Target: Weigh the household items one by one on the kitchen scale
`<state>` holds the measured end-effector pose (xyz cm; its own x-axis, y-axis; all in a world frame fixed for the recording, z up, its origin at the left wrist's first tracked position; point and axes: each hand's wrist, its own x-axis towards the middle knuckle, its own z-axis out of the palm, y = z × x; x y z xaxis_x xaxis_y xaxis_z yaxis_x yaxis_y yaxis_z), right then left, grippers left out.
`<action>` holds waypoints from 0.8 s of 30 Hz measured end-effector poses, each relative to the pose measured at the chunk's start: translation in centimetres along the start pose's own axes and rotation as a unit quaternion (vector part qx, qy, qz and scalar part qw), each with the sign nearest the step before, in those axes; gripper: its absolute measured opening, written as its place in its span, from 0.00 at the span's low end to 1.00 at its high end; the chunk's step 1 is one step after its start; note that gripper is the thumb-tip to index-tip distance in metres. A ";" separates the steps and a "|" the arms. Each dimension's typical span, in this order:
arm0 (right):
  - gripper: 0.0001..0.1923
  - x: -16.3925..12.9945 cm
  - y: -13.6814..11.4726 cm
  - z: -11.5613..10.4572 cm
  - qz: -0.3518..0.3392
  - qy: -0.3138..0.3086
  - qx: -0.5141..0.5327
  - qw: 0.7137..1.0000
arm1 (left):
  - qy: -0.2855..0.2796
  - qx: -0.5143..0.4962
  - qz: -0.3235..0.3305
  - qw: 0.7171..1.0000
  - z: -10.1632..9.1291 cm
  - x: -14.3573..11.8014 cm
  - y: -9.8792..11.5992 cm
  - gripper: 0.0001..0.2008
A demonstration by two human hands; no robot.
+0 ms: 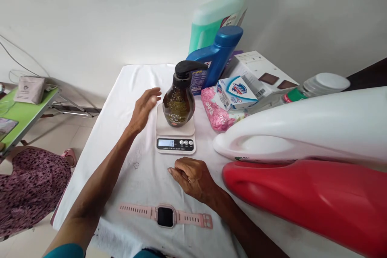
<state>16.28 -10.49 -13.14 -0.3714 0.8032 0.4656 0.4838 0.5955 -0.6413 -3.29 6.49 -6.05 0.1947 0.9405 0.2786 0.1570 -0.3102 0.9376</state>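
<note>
A dark brown pump bottle (pixel 179 102) with a black pump head stands upright on a small white kitchen scale (pixel 176 147), its lit display reading what looks like 17. My left hand (pixel 144 109) is just left of the bottle, fingers extended and holding nothing, with a small gap to the bottle. In front of the scale, my right hand (pixel 193 176) rests on the white cloth with its fingers curled in and nothing visible in them. Closer to me, a pink-strapped smartwatch (pixel 165 215) lies flat with its screen dark.
Behind the scale stand a blue bottle (pixel 216 56) and a green-liquid jug (pixel 205 28). At right are a pink packet (pixel 211 115), a soap box (pixel 237 92), a clear bottle (pixel 314 84), and large white (pixel 317 125) and red (pixel 302 193) containers. A person's patterned garment (pixel 33 187) shows at left by a green table (pixel 33 109).
</note>
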 end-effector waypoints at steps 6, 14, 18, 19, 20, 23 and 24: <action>0.20 -0.4 -0.2 0.8 -0.046 0.019 -0.107 0.993 | 0.204 0.013 -0.085 0.975 -1.1 0.4 -5.8 0.34; 0.19 -0.2 -0.2 0.7 -0.043 0.018 -0.112 0.993 | 0.183 0.015 -0.075 0.980 -1.1 0.5 -6.5 0.33; 0.19 -0.2 -0.2 0.7 -0.044 0.017 -0.114 0.992 | 0.181 0.027 -0.085 0.979 -1.2 0.5 -6.5 0.34; 0.19 -0.2 -0.2 0.7 -0.044 0.017 -0.114 0.992 | 0.181 0.029 -0.085 0.979 -1.2 0.5 -6.5 0.34; 0.19 -0.2 -0.1 0.8 -0.045 0.017 -0.115 0.992 | 0.180 0.029 -0.085 0.980 -1.2 0.5 -6.5 0.34; 0.19 -0.2 -0.2 0.8 -0.045 0.021 -0.116 0.992 | 0.176 0.028 -0.081 0.981 -1.2 0.6 -6.7 0.34; 0.19 -0.2 -0.2 0.8 -0.044 0.023 -0.116 0.992 | 0.174 0.027 -0.080 0.981 -1.2 0.6 -6.8 0.33</action>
<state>15.61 -10.75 -13.63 -0.3866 0.7445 0.5443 0.6230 0.6460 -0.4411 -5.43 9.29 -11.99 -0.1776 0.9653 0.1914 0.2117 -0.1524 0.9654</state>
